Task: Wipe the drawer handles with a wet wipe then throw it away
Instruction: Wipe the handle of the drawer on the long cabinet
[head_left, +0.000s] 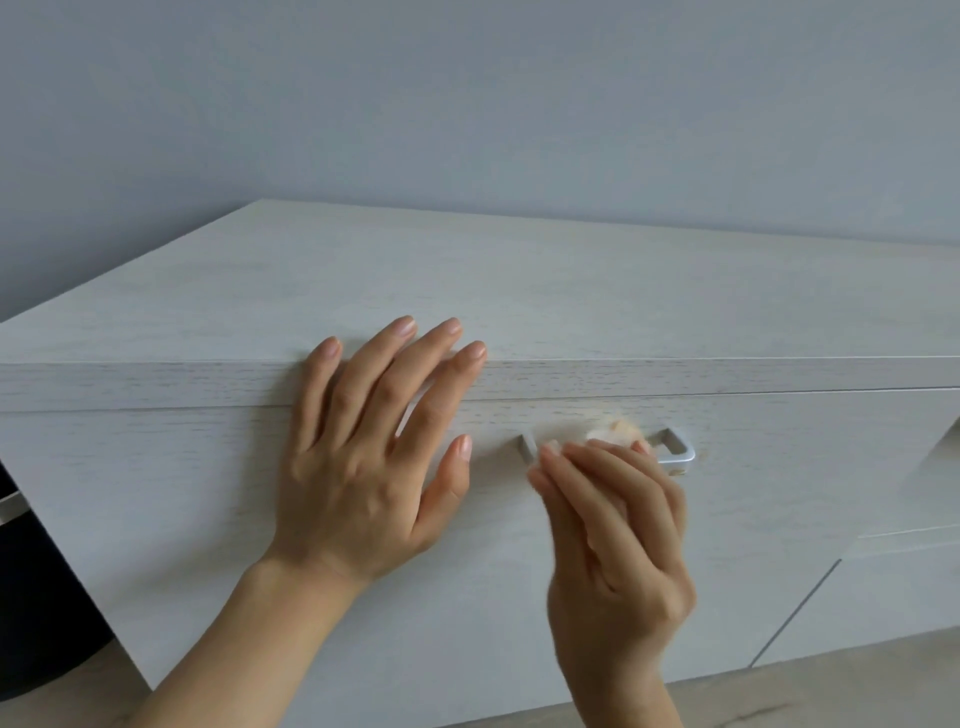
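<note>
Silver metal forms the drawer handle (680, 449), and the right hand (618, 530) covers its middle, fingers curled to pinch a small bunched wet wipe (615, 431) against the bar. The hand is blurred, so the exact grip I cannot tell. Left of the handle, the left hand (374, 452) lies flat and spread on the drawer front (779, 467), holding nothing. To wipe well, I think the wipe should wrap around the bar and also reach the two bent ends, which show bare beside the fingers. Steady pressure from the left hand should hold the drawer closed. Far left of the handle stands a dark object (31, 597) — perhaps the bin
</note>
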